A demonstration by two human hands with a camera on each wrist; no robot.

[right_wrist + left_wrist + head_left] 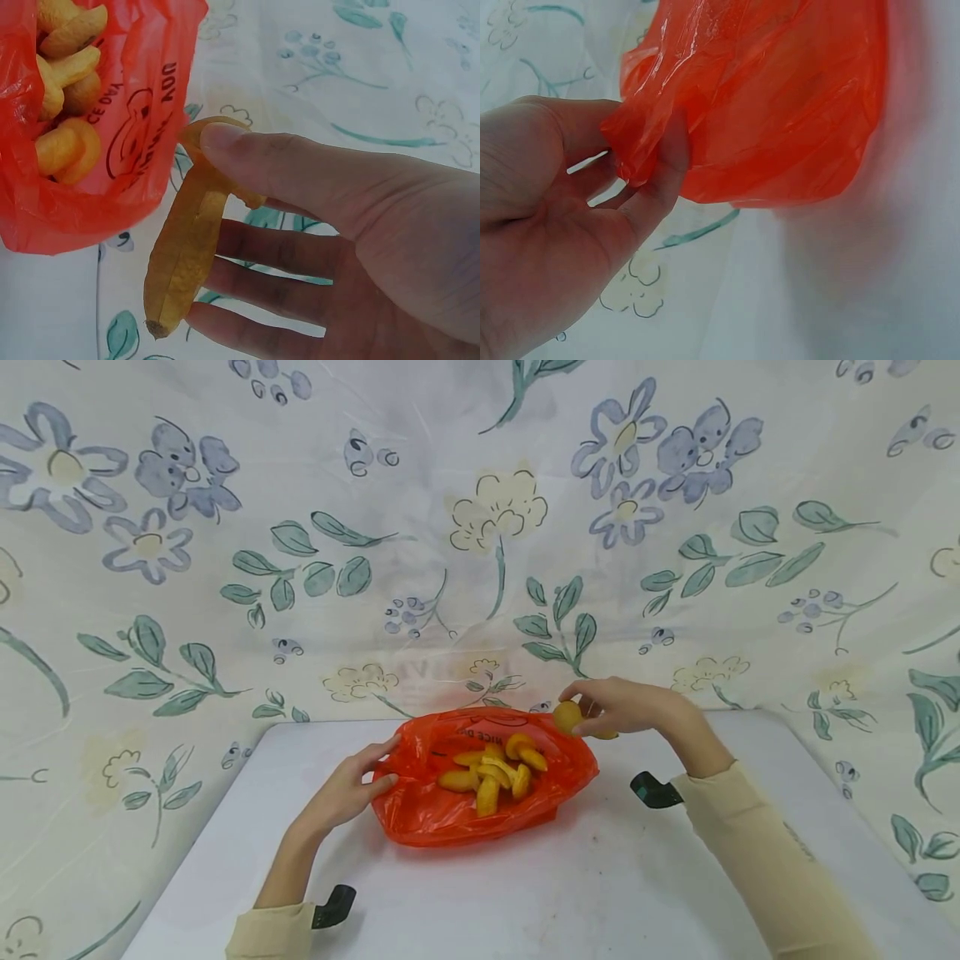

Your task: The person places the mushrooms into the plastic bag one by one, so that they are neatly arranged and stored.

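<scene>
A red plastic bag [465, 833] lies with its mouth open on the white table, and several yellow mushrooms [487, 774] are heaped inside it. At the bag's left edge my left hand [341, 793] pinches the gathered plastic between thumb and fingers, as the left wrist view shows. Above the bag's right rim, my right hand [626, 703] holds one yellow mushroom [184, 259]. The thumb presses on its cap, and its stem hangs down across the fingers in the right wrist view. This mushroom is apart from those in the bag.
The white table [525, 893] carries the bag near its far edge. Behind it hangs a cloth [420, 568] printed with flowers and leaves. A black wrist-camera piece sticks out beside the left sleeve [270, 933] and another beside the right sleeve [765, 852].
</scene>
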